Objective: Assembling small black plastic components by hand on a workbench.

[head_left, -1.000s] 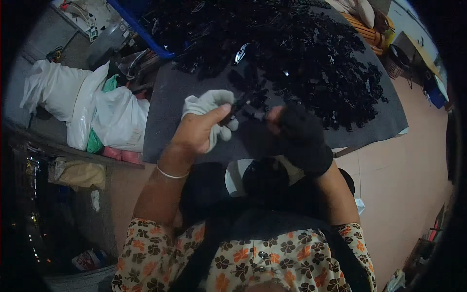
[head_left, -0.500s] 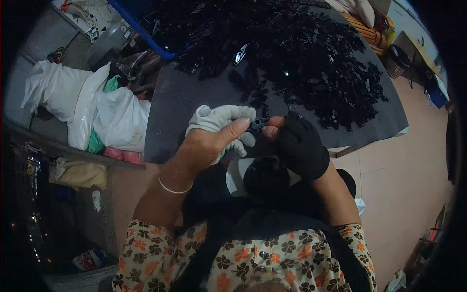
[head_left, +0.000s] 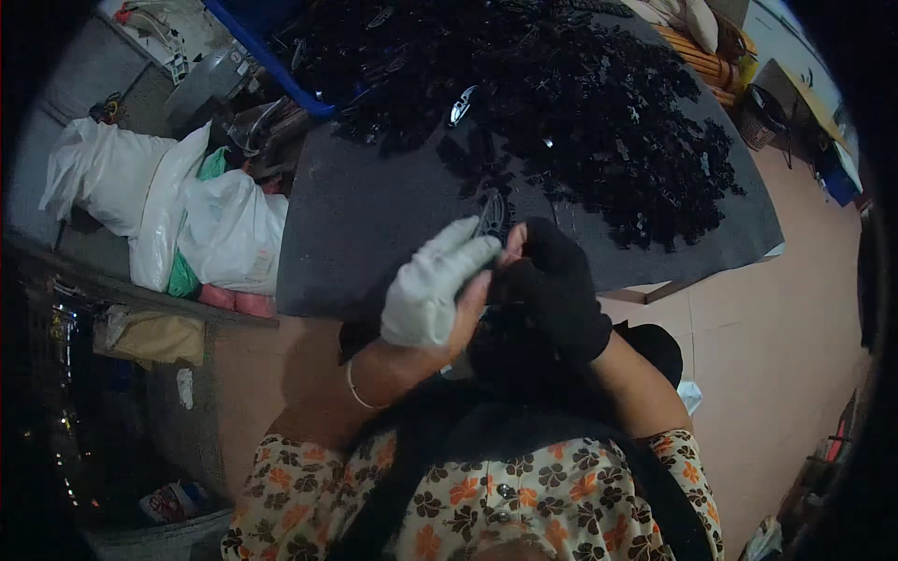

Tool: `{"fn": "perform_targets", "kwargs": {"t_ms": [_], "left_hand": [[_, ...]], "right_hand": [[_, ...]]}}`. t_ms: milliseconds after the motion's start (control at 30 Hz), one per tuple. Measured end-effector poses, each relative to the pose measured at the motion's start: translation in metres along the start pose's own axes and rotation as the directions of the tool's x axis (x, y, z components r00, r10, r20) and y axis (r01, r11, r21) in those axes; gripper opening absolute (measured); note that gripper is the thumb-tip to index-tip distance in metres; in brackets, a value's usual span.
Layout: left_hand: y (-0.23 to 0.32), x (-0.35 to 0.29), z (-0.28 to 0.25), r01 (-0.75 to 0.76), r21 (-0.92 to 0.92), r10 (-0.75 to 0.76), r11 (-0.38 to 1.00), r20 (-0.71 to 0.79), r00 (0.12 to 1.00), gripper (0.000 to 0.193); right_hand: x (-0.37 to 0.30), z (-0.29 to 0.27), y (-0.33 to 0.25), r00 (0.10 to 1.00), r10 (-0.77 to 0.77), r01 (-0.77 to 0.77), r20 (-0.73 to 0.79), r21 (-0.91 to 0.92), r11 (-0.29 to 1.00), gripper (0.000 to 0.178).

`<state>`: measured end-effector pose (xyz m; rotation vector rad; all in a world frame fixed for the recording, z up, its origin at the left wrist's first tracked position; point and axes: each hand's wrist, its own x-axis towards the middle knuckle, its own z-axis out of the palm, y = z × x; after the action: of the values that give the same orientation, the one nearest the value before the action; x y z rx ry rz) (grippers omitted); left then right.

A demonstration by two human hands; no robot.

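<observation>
My left hand point(head_left: 440, 285), in a pale glove that leaves the thumb bare, is closed on a dark slotted piece point(head_left: 493, 215). This piece is long and narrow, and it points up toward the far side of the table from between the fingers; its exact kind does not show. Close beside it, my right hand point(head_left: 557, 285), in a black glove with bare fingertips, is pinched together at the piece's lower end. What lies between those fingertips is hidden. Beyond both hands, a heap of small black parts point(head_left: 636, 140) covers much of the table. A shiny silver part point(head_left: 462, 106) lies among them.
The grey-topped table point(head_left: 355, 224) has its near edge just ahead of my body. A blue tray edge point(head_left: 271, 61) borders the heap at far left. White sacks point(head_left: 224, 229) sit on a shelf to the left. A dark basket point(head_left: 762, 117) stands beyond the table's right side.
The left hand has turned over, so its gloved back now faces up, and the dark piece has swung from lying sideways to pointing away. The right hand has shifted slightly left and nearer.
</observation>
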<state>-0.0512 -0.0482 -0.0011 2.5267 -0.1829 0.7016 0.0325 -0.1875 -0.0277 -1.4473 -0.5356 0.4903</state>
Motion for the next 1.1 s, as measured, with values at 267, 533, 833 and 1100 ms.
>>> {"fn": "perform_targets", "kwargs": {"t_ms": [267, 533, 833, 1100], "left_hand": [[-0.011, -0.005, -0.003, 0.245, -0.315, -0.252, 0.917, 0.020, 0.968, 0.029], [-0.012, -0.004, -0.025, 0.393, -0.344, -0.337, 0.853, 0.213, 0.917, 0.017], [-0.030, 0.007, -0.033, 0.167, -0.260, -0.073, 0.951, 0.336, 0.939, 0.030], [-0.104, 0.095, 0.010, -0.196, 0.371, 0.138, 0.908, 0.177, 0.974, 0.049]], "right_hand": [[-0.004, 0.007, -0.001, 0.990, -0.023, 0.008, 0.136, 0.109, 0.994, 0.012], [0.003, 0.001, 0.008, 0.855, -0.515, 0.495, 0.067, -0.405, 0.769, 0.028], [0.001, -0.019, -0.003, 0.924, -0.191, 0.333, 0.332, -0.447, 0.831, 0.034], [0.027, -0.019, 0.014, 0.877, -0.442, 0.370, 0.189, -0.852, 0.370, 0.030]]}}
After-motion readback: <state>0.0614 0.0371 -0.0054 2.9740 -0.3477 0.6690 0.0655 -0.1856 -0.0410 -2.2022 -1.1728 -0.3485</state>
